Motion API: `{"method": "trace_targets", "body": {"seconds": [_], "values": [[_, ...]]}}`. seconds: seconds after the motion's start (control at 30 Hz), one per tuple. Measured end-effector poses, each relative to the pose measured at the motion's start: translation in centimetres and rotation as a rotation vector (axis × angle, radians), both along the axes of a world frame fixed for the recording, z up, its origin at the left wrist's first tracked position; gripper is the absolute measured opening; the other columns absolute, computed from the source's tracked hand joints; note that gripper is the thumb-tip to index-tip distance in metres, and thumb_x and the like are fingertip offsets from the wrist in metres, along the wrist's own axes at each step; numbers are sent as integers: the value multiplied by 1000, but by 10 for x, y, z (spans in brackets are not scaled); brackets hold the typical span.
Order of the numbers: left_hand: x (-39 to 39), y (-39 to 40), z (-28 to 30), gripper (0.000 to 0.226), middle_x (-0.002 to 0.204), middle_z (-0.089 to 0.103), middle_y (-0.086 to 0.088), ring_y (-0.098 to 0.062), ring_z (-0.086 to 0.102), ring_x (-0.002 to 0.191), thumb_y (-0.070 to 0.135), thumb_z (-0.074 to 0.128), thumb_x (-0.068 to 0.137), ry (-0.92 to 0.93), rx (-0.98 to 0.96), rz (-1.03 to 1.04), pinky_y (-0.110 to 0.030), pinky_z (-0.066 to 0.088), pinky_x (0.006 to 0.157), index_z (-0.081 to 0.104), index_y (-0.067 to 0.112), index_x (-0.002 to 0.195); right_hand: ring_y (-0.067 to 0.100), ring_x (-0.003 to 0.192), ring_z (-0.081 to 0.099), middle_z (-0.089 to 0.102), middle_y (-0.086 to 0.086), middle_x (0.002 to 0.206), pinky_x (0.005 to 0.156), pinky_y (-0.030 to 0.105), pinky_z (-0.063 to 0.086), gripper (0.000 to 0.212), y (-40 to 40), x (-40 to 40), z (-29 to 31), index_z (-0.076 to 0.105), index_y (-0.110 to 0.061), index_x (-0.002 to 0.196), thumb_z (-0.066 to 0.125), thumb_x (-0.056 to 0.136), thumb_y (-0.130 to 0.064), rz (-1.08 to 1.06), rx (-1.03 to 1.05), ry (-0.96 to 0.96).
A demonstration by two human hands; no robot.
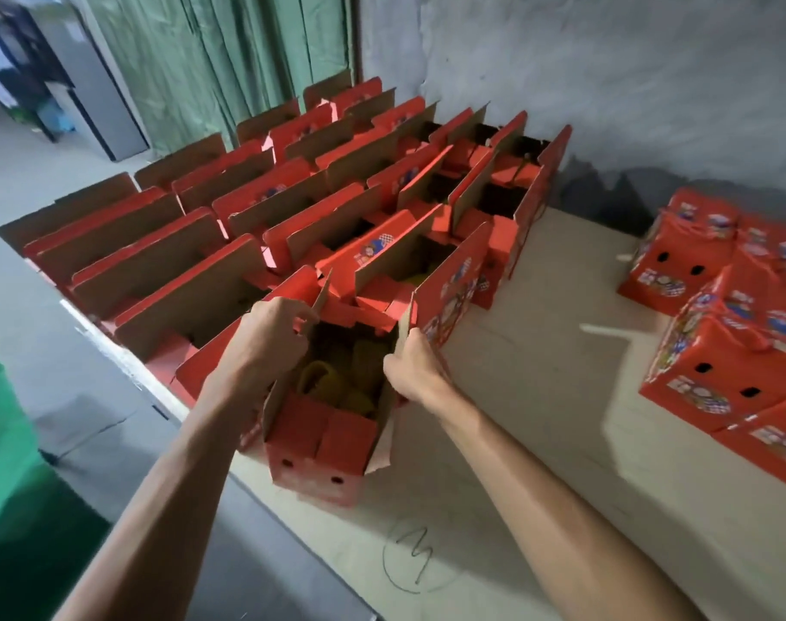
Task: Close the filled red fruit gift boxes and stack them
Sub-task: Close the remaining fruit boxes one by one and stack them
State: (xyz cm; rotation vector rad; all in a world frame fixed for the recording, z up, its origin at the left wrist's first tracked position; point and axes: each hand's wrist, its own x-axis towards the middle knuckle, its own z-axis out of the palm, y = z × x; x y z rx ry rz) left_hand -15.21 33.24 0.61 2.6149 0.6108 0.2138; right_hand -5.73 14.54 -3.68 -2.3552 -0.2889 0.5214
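The nearest red gift box [319, 459] stands open on the cardboard-covered floor, with yellow fruit [337, 383] visible inside. My left hand [274, 338] grips the upright left lid flap [310, 289] near its top edge. My right hand [411, 369] holds the right lid flap [449, 284] at its near lower edge. Both flaps stand up and apart. Behind it, several rows of open red boxes [256, 203] stretch back toward the curtain.
Closed red boxes [731, 351] with printed tops and handles sit in a stack at the right. A grey wall [606, 82] runs behind. Green curtains [212, 60] hang at the back left. A pencilled circle [415, 553] marks the flat cardboard [561, 441] underfoot. Something green [5, 441] lies at the left edge.
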Motion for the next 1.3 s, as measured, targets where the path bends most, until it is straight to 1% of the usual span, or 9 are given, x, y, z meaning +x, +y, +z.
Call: {"method": "trace_targets", "body": {"seconds": [0.23,0.4,0.57,0.67,0.8,0.9,1.1,1.17,1.3], "values": [[11,-86,22,38,104,62,3,-11,62,84,16,77,74,190,-29,-346,-23,50,66,74,27,110,30,71,58,60,2,70,52,29,37,14,-110,26,30,55,-14,72,60,80,-25,-17,-78,-73],[17,-189,-2,20,72,68,15,2,66,63,8,70,73,244,-250,-573,-9,45,56,77,24,83,24,60,46,51,2,61,53,30,31,12,-199,37,46,59,-7,77,56,77,-19,-51,-202,-107],[21,-293,-26,13,63,65,4,-18,64,64,12,63,80,151,-239,-674,-32,52,64,69,13,69,28,60,56,54,0,57,51,29,35,8,-284,28,56,57,-16,68,56,76,-14,-120,-385,-205],[14,-346,-32,22,74,65,-7,-30,60,75,18,57,92,60,-171,-859,-41,49,69,66,6,76,37,82,66,68,9,81,69,36,52,13,-316,17,47,70,-18,85,61,77,-13,-177,-550,-387],[16,-374,-36,35,102,66,4,-21,56,107,53,54,96,-127,217,-1061,-36,47,88,70,23,107,36,107,65,70,10,113,87,39,50,38,-343,3,21,67,-25,127,56,92,-14,-262,-685,-504],[23,-373,-36,23,87,67,5,-24,62,87,44,81,79,-328,275,-1279,-36,50,77,77,21,81,33,97,70,75,7,107,75,35,50,42,-356,-7,7,62,-25,132,49,95,-11,-297,-673,-570],[12,-389,-52,21,83,66,-1,-25,60,87,32,72,89,-348,199,-1445,-35,48,77,78,13,83,29,106,66,74,4,119,83,38,52,49,-354,-15,-7,65,-20,135,48,94,1,-270,-471,-612],[8,-395,-52,32,93,68,-3,-24,61,92,40,61,98,-263,133,-1434,-37,50,78,79,14,97,31,108,64,73,8,120,90,40,49,43,-350,-19,-18,66,-14,133,50,95,0,-255,-409,-592],[12,-385,-52,67,90,69,0,-20,65,83,74,35,97,215,86,-1180,-34,50,71,67,16,88,29,129,55,61,8,140,114,41,36,55,-356,-34,-36,52,-12,143,70,92,-20,-351,-387,-645]]}}
